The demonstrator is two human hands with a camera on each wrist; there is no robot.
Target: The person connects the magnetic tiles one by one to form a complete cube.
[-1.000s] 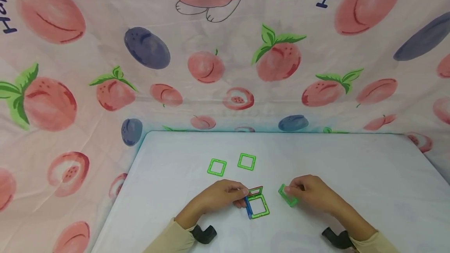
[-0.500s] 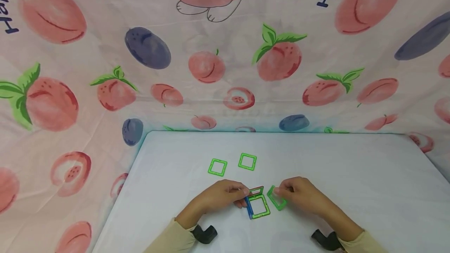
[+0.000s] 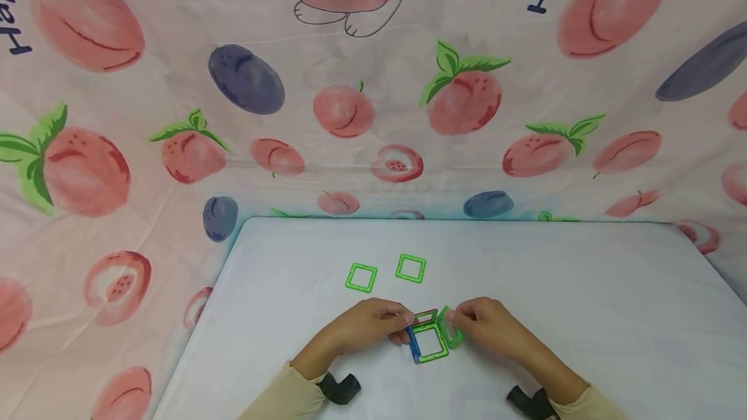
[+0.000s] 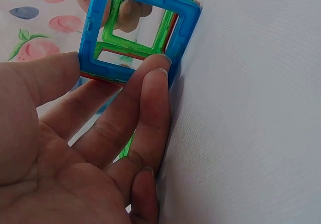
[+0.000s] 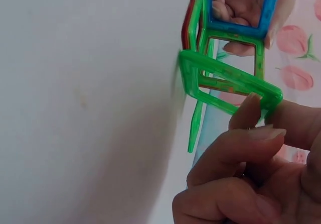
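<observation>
Head view: nearest me, a translucent green base square lies flat on the white desk. My left hand grips an upright blue square along its left edge; my right hand pinches a tilted green square at its right edge. A green square edged with red stands behind. Farther off lie two loose green squares; beyond is fruit-printed cloth.
</observation>
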